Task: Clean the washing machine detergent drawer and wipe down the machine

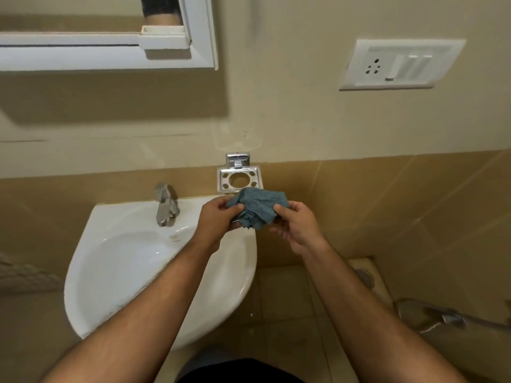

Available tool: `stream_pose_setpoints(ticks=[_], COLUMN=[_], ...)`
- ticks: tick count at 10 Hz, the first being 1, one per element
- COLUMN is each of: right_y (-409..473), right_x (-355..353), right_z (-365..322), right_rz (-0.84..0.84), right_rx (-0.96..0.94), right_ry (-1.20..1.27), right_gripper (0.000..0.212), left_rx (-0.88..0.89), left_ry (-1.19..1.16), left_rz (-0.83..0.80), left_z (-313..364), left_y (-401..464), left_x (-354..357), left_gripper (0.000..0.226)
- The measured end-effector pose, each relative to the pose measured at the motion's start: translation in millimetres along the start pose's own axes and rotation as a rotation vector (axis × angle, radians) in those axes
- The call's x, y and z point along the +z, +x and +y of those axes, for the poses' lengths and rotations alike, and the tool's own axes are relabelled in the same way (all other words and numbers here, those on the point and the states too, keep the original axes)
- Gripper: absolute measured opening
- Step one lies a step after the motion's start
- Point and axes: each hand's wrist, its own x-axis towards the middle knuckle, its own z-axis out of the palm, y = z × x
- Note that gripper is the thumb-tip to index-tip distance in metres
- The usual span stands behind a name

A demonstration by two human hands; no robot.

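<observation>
A crumpled blue-grey cloth (260, 207) is held up between both hands over the right rim of a white wash basin (116, 266). My left hand (217, 221) pinches the cloth's left side with thumb and fingers. My right hand (296, 226) grips its right side, thumb on top. The cloth hangs bunched, its lower edge just above the basin rim. No washing machine or detergent drawer is in view.
A chrome tap (166, 204) stands at the basin's back. A chrome holder (239, 178) is fixed to the tiled wall behind the cloth. A mirror cabinet (110, 53) hangs upper left, a socket plate (398, 64) upper right. A floor drain (365, 277) and metal fitting (437, 316) lie lower right.
</observation>
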Motion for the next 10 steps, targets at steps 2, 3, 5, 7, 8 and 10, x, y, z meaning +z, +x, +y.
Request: stream_pose_setpoints(ticks=[2,3,5,7,8,10], right_y=[33,50,73,80,85,79], right_x=[45,63,79,80,73,61], right_z=[-29,-42,-49,-44,-36,-27], right_rz=[-0.005,0.036,0.117,0.283,0.29,0.287], right_rx=[-0.073,-0.089,-0.122,-0.285,-0.261,-0.307], right_ry=[-0.096,-0.152,-0.332,-0.792,-0.85,-0.669], right_gripper=[0.023,0.02,0.011,0.01,0.01,0.027], left_rx=[0.095,0.116,0.217,0.252,0.285,0.246], left_ry=[0.066,0.112,0.437,0.51,0.553,0.496], left_rz=[0.109,0.162,0.216,0.118,0.138,0.268], left_z=[27,35,39,20,22,16], left_y=[40,67,92,100,95,84], left_x=[-17,-23,-29,-43,-43,-50], left_gripper=[0.019,0.022,0.027,0.033,0.023,0.029])
